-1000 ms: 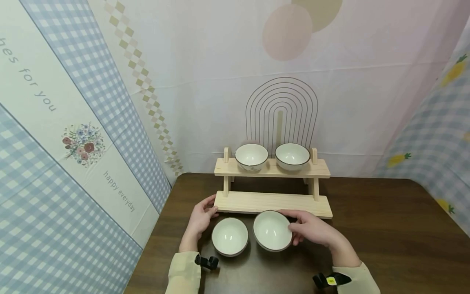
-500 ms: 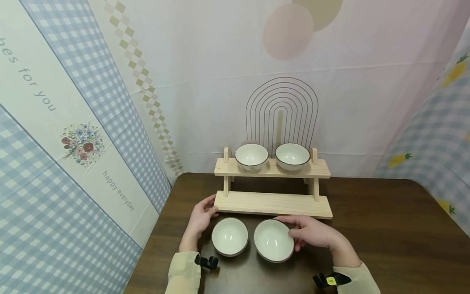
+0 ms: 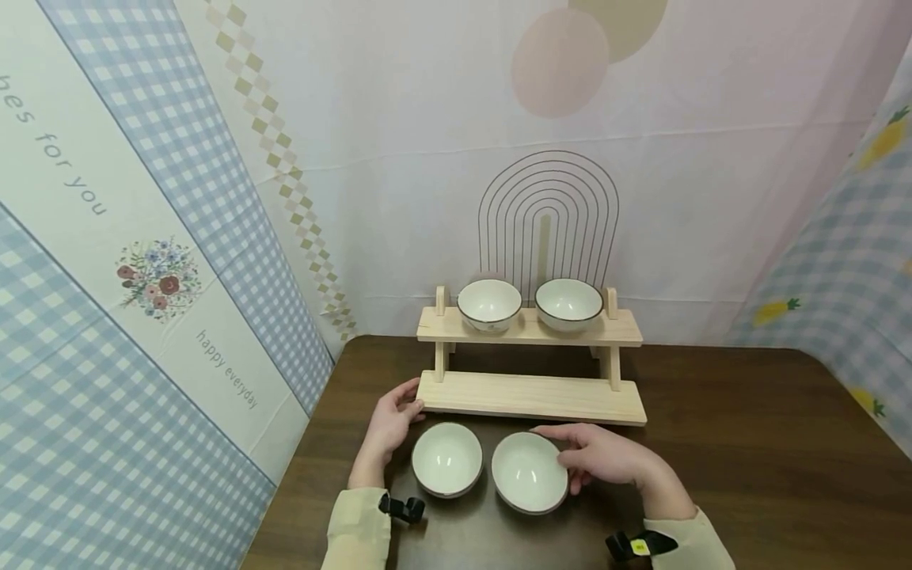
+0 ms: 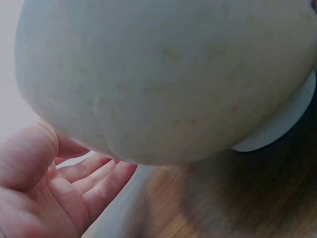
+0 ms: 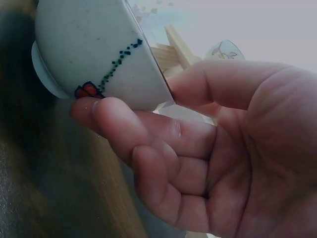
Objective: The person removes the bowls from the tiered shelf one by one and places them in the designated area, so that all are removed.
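Note:
My right hand [image 3: 606, 455] holds a white bowl [image 3: 529, 473] with a dark rim by its right side. Its thumb lies over the rim and other fingers touch the outside wall. The right wrist view shows a red painted motif and dark dots on this bowl [image 5: 94, 49]. My left hand [image 3: 390, 419] touches the left end of a two-tier wooden shelf [image 3: 527, 396], its fingers loosely extended. Close beside that hand a second bowl [image 3: 447, 459] stands on the table. In the left wrist view this bowl [image 4: 163, 84] hides the fingertips and their contact.
Two more white bowls, one left [image 3: 489, 304] and one right [image 3: 569, 304], stand on the shelf's upper tier. A dark wooden table [image 3: 748, 443] carries everything. Patterned cloth [image 3: 399, 198] hangs behind it, with checked cloth at both sides.
My right hand and the bowl it holds have moved down in the head view, away from the shelf toward the table's front. The left hand, the shelf and the other bowls stay put.

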`<state>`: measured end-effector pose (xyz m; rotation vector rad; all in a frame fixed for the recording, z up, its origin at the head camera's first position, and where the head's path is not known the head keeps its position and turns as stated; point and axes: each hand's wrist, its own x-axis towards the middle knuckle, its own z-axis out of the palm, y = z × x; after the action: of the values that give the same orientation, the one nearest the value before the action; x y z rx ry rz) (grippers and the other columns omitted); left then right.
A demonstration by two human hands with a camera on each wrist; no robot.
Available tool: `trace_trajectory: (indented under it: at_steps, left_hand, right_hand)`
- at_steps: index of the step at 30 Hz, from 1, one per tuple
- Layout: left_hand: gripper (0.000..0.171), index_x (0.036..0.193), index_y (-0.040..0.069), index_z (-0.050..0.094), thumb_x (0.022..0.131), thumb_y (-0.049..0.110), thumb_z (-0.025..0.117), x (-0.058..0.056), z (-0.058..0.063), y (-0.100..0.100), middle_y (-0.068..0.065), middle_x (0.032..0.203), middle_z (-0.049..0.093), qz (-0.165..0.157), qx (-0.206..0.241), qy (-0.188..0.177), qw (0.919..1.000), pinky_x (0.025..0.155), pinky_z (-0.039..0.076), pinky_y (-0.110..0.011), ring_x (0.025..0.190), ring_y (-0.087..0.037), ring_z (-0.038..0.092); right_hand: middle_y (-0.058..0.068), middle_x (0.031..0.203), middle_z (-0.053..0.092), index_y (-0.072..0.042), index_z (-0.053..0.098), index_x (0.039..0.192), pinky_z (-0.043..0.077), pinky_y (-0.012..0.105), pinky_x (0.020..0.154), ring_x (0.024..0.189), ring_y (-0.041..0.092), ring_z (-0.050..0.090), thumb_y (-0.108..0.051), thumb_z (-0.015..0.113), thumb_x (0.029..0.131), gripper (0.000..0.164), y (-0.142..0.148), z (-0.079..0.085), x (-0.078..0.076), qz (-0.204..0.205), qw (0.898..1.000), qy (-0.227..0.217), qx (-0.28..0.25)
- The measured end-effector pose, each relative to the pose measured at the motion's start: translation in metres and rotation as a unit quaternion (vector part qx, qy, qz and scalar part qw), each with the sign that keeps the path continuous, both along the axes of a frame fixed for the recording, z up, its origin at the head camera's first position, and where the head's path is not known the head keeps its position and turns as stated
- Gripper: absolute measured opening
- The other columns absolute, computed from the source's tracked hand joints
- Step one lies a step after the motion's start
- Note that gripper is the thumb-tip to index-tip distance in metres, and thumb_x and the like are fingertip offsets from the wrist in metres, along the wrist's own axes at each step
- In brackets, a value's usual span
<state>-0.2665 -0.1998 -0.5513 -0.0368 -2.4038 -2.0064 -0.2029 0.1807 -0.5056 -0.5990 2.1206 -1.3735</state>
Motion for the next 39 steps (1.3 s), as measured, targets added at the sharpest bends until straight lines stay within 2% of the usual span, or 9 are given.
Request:
trace_trajectory:
  at_steps: [14, 25, 39]
  left_hand:
    - [0.046, 0.151, -0.010, 0.053, 0.105, -0.007, 0.059, -0.0009, -0.0009, -0.0002, -0.030, 0.138, 0.061, -0.003, 0.008, -0.003, 1.0000, 0.090, 0.063, -0.042, 0.110, -0.034, 0.070]
    - [0.046, 0.151, -0.009, 0.053, 0.105, -0.007, 0.059, -0.0017, 0.0002, -0.0003, -0.030, 0.139, 0.061, -0.004, 0.011, -0.002, 0.9999, 0.091, 0.062, -0.042, 0.110, -0.033, 0.070]
    - [0.045, 0.150, -0.011, 0.053, 0.106, -0.007, 0.059, 0.0003, 0.0014, 0.0001, -0.032, 0.138, 0.060, -0.007, 0.009, 0.005, 0.9999, 0.090, 0.063, -0.044, 0.109, -0.036, 0.070]
  right_hand:
    - [0.010, 0.081, 0.070, -0.003, 0.047, 0.161, 0.059, 0.039, 0.061, 0.067, 0.027, 0.069, -0.005, 0.057, 0.104, 0.057, -0.0054, -0.0053, 0.0001, 0.009, 1.000, -0.018, -0.006]
    - [0.016, 0.077, 0.071, 0.000, 0.044, 0.162, 0.060, 0.041, 0.062, 0.069, 0.032, 0.071, -0.006, 0.056, 0.108, 0.056, -0.0062, -0.0055, -0.0003, 0.005, 1.000, -0.027, -0.009]
    - [0.017, 0.077, 0.072, -0.001, 0.045, 0.161, 0.060, 0.040, 0.061, 0.068, 0.034, 0.072, -0.009, 0.058, 0.107, 0.056, -0.0057, -0.0072, -0.0022, 0.004, 0.999, -0.037, -0.006]
